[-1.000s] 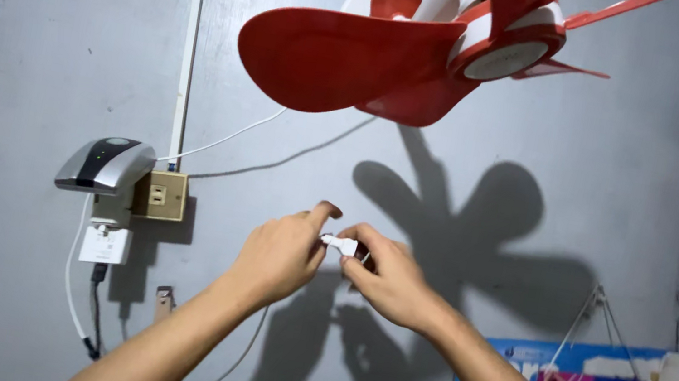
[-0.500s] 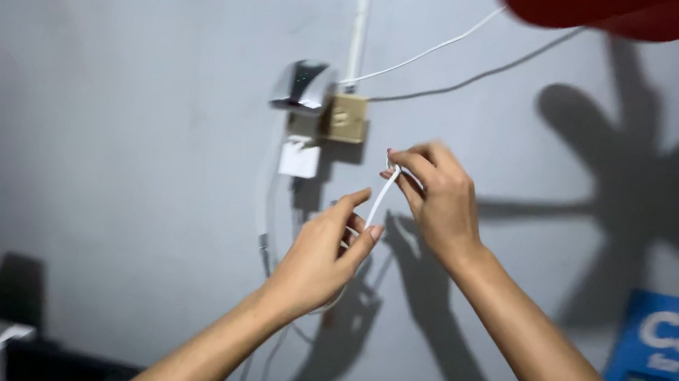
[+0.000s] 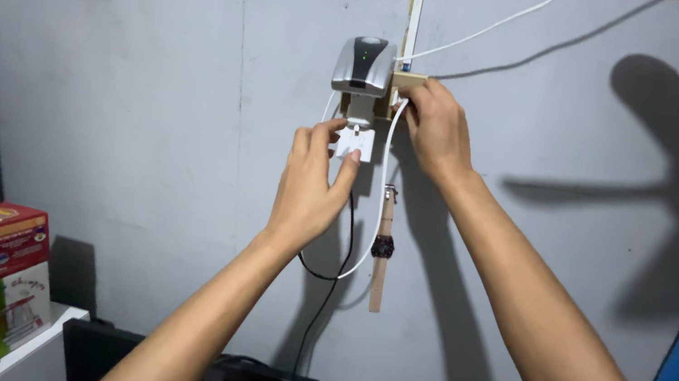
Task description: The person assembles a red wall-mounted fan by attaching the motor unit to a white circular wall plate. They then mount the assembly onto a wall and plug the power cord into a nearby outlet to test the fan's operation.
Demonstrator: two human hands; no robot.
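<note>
My left hand rests its fingertips, slightly apart, on the white wall socket under the silver-grey plug-in device. My right hand pinches the white cable against the tan outlet box; its plug end is hidden, so I cannot tell if it is seated. A wristwatch hangs below.

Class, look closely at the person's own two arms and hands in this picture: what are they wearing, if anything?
Nothing at all. The left hand and right hand are both bare, without gloves. No ring, bracelet or wristwatch shows on either. Both forearms are uncovered down to the bottom edge of the picture, so no sleeve can be seen.
</note>
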